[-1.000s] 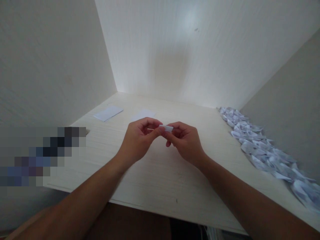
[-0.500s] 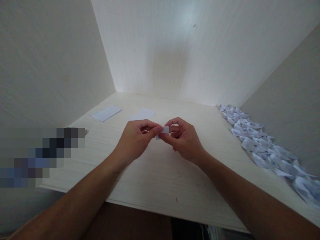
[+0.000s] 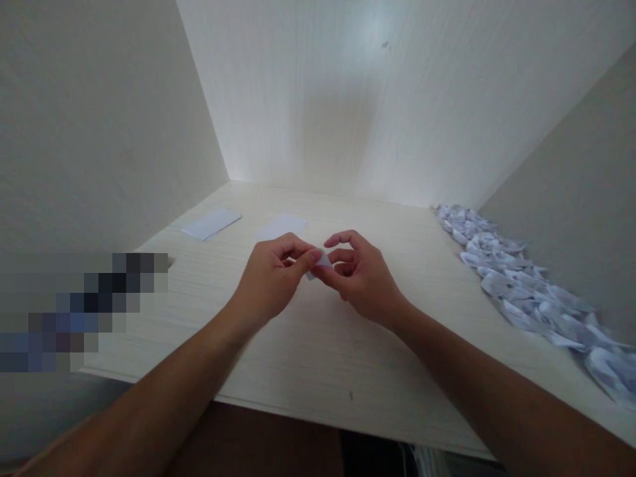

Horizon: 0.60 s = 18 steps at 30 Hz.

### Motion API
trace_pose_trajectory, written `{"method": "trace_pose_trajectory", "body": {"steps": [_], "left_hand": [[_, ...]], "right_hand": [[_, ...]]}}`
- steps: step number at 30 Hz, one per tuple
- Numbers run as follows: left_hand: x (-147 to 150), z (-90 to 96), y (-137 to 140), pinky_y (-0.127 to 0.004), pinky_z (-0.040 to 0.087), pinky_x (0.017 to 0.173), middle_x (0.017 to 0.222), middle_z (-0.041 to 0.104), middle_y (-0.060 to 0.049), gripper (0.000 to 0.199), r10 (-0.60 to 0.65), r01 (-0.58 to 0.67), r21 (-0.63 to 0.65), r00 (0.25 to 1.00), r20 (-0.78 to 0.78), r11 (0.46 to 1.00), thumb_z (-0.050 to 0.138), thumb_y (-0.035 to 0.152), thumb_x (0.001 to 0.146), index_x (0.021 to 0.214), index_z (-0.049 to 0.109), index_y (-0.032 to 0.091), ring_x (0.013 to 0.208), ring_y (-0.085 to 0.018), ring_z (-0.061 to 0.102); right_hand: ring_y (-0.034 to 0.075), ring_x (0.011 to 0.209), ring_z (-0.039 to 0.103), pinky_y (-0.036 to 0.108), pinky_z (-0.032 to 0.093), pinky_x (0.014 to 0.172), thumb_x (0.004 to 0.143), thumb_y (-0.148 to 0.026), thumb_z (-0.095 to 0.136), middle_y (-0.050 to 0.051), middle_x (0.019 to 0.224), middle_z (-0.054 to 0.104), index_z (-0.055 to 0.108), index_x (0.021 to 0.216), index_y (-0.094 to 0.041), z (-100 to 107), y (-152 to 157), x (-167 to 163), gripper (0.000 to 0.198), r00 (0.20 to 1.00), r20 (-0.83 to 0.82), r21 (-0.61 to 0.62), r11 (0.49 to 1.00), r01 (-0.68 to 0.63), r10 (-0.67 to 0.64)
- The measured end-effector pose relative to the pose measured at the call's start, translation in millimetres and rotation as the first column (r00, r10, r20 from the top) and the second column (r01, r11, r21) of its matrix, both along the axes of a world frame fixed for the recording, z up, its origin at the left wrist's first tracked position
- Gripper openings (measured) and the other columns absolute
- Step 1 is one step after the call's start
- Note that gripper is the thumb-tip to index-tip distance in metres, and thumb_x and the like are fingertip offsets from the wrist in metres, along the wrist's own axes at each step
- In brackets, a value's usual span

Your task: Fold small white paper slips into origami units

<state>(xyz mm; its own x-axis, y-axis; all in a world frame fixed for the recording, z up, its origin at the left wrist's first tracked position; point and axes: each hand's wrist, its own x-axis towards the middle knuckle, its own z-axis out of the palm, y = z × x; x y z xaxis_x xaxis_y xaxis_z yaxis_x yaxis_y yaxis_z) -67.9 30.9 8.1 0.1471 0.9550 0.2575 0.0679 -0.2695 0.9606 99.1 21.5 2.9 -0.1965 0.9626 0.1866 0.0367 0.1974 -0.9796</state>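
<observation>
Head view: left hand point(image 3: 271, 277) pinches slip point(image 3: 324, 258) between thumb and fingers. Right hand point(image 3: 366, 281) half open, thumb against slip, index finger raised clear; cannot tell whether its other fingers grip. Slip sits between the hands, over table point(image 3: 298, 371). Two sheets point(image 3: 211, 224) lie flat beyond left hand, apart. Folded papers point(image 3: 519, 281) heaped along right wall point(image 3: 571, 192).

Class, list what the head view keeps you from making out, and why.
Small paper, head view: whole shape, hidden by the left hand and right hand.
White pile, head view: near end, cut off by the right edge.
Left-side patch, head view: contents, masked by coarse blocks.
</observation>
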Motion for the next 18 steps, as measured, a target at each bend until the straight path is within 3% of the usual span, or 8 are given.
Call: {"method": "trace_pose_trajectory", "body": {"steps": [5,10,14,18], "left_hand": [[7.0,-10.8,-2.5,-0.028,0.045,0.064,0.074,0.071,-0.002,0.02,0.07,-0.063,-0.055,0.987,0.142,0.997,0.076,0.038,0.084,0.083,0.077,0.018,0.067,-0.014,0.058],[5.6,-4.8,-2.2,-0.028,0.046,0.062,0.073,0.073,-0.003,0.019,0.025,-0.025,-0.009,0.999,0.019,1.0,0.078,0.037,0.081,0.078,0.077,0.018,0.066,-0.015,0.061],[4.0,-4.3,-0.2,-0.026,0.047,0.063,0.074,0.071,-0.001,0.017,0.038,-0.042,0.061,0.997,0.061,0.997,0.077,0.033,0.082,0.075,0.075,0.018,0.067,-0.014,0.061],[0.4,-2.4,1.9,-0.027,0.048,0.064,0.076,0.075,-0.003,0.019,0.066,-0.067,0.043,0.997,0.029,0.997,0.077,0.037,0.082,0.08,0.076,0.018,0.068,-0.015,0.064]], "right_hand": [[0.007,0.045,0.055,0.02,0.041,0.039,0.069,-0.039,0.09,-0.004,0.075,0.067,0.053,0.098,-0.021,-1.6,-1.5,-3.2,0.05,0.999,-0.033,-0.046,0.999,0.004,-0.006],[0.006,0.045,0.052,0.019,0.037,0.039,0.065,-0.037,0.093,-0.006,0.067,0.064,0.056,0.096,-0.02,0.4,-0.8,-1.5,0.051,1.0,-0.023,-0.042,0.999,-0.02,0.019],[0.007,0.047,0.052,0.019,0.038,0.041,0.066,-0.036,0.092,-0.006,0.065,0.064,0.057,0.097,-0.02,-0.8,-0.2,-1.3,0.05,0.998,-0.053,-0.052,0.998,-0.032,0.029],[0.008,0.048,0.053,0.021,0.039,0.043,0.07,-0.038,0.089,-0.005,0.071,0.064,0.056,0.097,-0.021,-4.1,0.6,-2.5,0.046,0.997,-0.07,-0.056,0.998,0.011,-0.015]]}}
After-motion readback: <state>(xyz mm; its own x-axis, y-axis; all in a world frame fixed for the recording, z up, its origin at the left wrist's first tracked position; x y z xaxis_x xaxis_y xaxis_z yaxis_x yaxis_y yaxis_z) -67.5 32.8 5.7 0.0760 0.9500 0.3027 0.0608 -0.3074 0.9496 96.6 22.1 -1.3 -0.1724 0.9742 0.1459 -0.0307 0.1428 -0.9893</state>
